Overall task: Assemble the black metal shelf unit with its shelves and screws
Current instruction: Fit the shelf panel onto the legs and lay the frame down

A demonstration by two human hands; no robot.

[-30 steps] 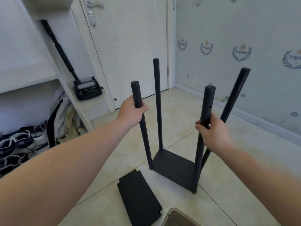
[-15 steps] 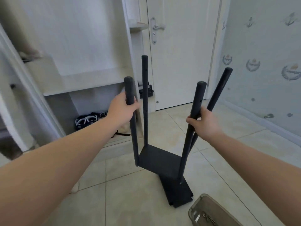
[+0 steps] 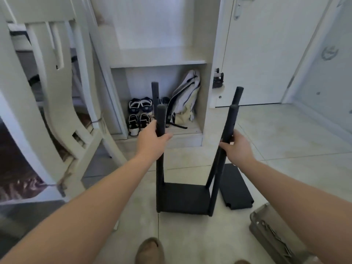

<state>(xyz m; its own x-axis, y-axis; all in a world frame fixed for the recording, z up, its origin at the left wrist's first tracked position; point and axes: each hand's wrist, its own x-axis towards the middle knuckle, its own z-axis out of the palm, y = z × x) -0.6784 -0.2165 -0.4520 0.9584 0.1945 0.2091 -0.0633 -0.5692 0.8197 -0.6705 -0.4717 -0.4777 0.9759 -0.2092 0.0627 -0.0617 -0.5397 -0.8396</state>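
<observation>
**Shelf unit** (image 3: 182, 206), black metal, part-built: 1. It stands upright on the tiled floor (image 3: 285, 141) at the centre of the frame.

- Uprights, round: 4. These are the near-left pole (image 3: 160, 119), far-left pole (image 3: 155, 92), near-right pole (image 3: 230, 121) and far-right pole (image 3: 238, 95). The right-hand two slant rightward toward their tops.
- Fitted shelf (image 3: 190, 195): 1, set low between the four pole feet.
- Loose shelf (image 3: 235, 185): 1, lying flat on the floor just right of the unit.

**Hands:** 2, well apart.

- Left hand (image 3: 152, 142): wrapped round the near-left pole, a little below its top.
- Right hand (image 3: 238, 147): clasped round the near-right pole, thumb on the near side.

**Tray** (image 3: 256, 218): 1, in the lower right corner. It holds thin metal pieces, too blurred to count.

**Surroundings**

- White cabinet (image 3: 158, 59): 1, at upper centre. Its open lower niche holds shoes (image 3: 141, 104), 4 plainly seen in two pairs, and 1 backpack (image 3: 187, 92).
- Door (image 3: 257, 54): 1, upper right.
- White chair (image 3: 57, 103): 1, left.
- Slipper (image 3: 150, 250): 1, at the bottom edge.
</observation>
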